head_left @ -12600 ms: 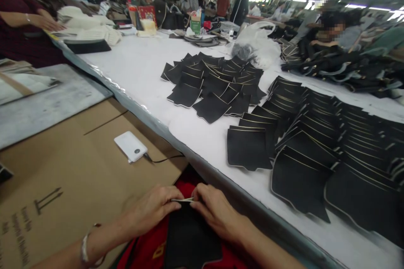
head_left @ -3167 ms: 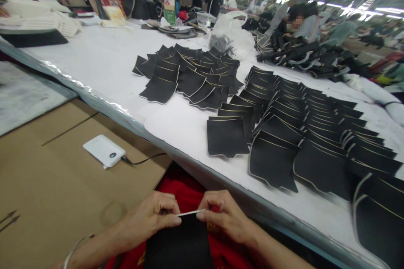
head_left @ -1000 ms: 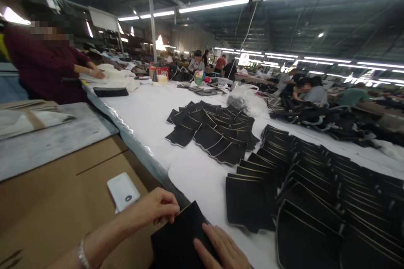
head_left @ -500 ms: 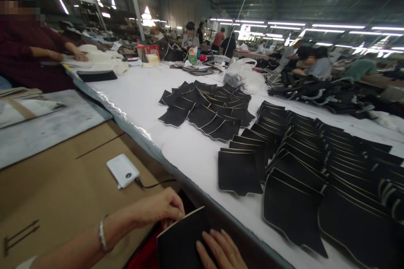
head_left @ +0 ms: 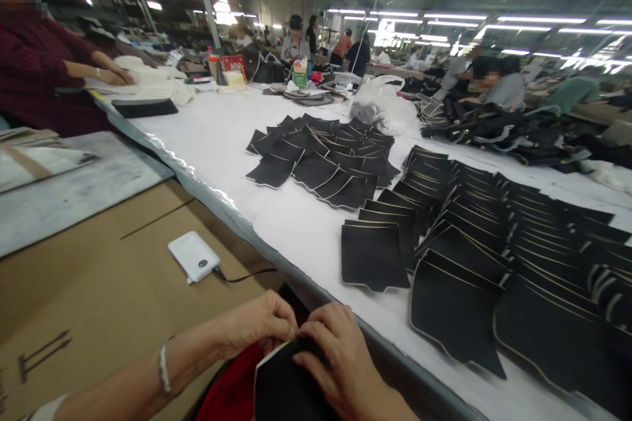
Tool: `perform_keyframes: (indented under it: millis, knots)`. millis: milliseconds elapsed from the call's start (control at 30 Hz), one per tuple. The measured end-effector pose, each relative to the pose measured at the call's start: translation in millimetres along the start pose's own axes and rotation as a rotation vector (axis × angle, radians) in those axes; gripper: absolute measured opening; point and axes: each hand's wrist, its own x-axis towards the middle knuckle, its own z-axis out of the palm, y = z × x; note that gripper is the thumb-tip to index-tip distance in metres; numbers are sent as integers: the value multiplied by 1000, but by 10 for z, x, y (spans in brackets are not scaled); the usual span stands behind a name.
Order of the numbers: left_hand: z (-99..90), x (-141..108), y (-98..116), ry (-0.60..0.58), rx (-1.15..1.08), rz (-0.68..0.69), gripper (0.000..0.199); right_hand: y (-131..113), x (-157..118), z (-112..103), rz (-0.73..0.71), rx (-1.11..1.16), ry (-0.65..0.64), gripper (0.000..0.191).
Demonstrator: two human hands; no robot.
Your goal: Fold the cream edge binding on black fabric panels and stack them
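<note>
A flat black leather-like panel [head_left: 284,381] with a pale edge is held low at the front, over something red [head_left: 232,385]. My left hand [head_left: 266,323], with a bracelet on its wrist, pinches at the panel's upper edge; its fingertips are partly hidden. My right hand [head_left: 336,348] curls over the panel's upper right part, its fingers close to the left hand's. Rows of similar overlapping black panels [head_left: 375,253] lie on the white table [head_left: 227,151] to the right. A looser heap of them [head_left: 316,168] lies farther back.
A white power bank [head_left: 193,256] with a cable rests on a cardboard box [head_left: 123,316] at left. A co-worker in a dark red top [head_left: 29,72] handles pale pieces at the far left. A plastic bag [head_left: 382,105] and black bags [head_left: 513,138] lie farther back.
My right hand has moved up from lying flat on the panel to curl over its upper edge, beside my left hand. The panel has tilted, and the view has shifted slightly.
</note>
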Motion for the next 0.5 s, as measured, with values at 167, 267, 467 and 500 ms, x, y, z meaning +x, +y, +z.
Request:
perform_keyframes:
  millis: [167, 267, 467, 500]
  knots:
    - [-5, 0, -61, 42, 46, 53, 16, 26, -43, 33, -85, -59, 50, 22]
    - [-4, -9, -56, 40, 66, 63, 16, 36, -49, 47, -85, -69, 63, 17]
    - [40, -15, -125, 44, 137, 52, 13, 24, -31, 69, -56, -90, -56, 11]
    - [51, -8, -148, 35, 169, 49, 12, 17, -32, 69, -53, -90, -89, 13]
